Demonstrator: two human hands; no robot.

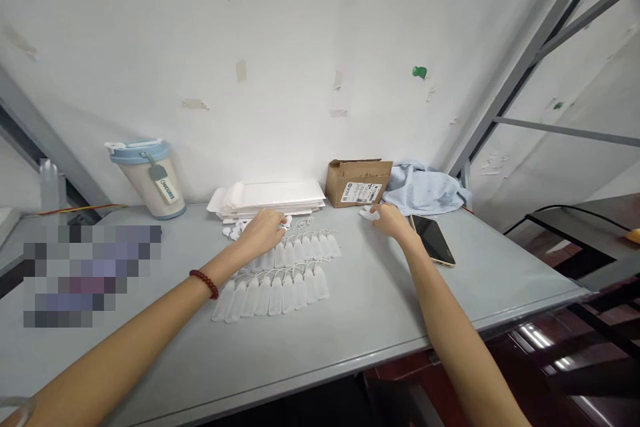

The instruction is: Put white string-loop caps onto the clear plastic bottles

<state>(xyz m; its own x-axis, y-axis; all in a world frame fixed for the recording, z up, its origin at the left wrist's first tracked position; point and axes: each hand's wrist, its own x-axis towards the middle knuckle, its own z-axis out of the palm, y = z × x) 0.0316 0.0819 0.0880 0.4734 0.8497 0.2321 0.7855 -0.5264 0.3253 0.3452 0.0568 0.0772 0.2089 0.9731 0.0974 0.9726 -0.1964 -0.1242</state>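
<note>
My left hand, with a beaded bracelet on the wrist, is closed over a small pile of white pieces. Its fingertips are partly hidden, and what they hold cannot be made out. Just below it, two rows of translucent white tags with looped cords lie flat on the grey table. To the right, my right hand has its fingers pinched at a small crumpled white piece in front of the cardboard box.
A stack of white flat cartons lies against the wall. A blue-lidded tumbler stands at the left, near a blurred-out patch. Light blue cloth is bunched beside the box. A phone lies beside my right forearm.
</note>
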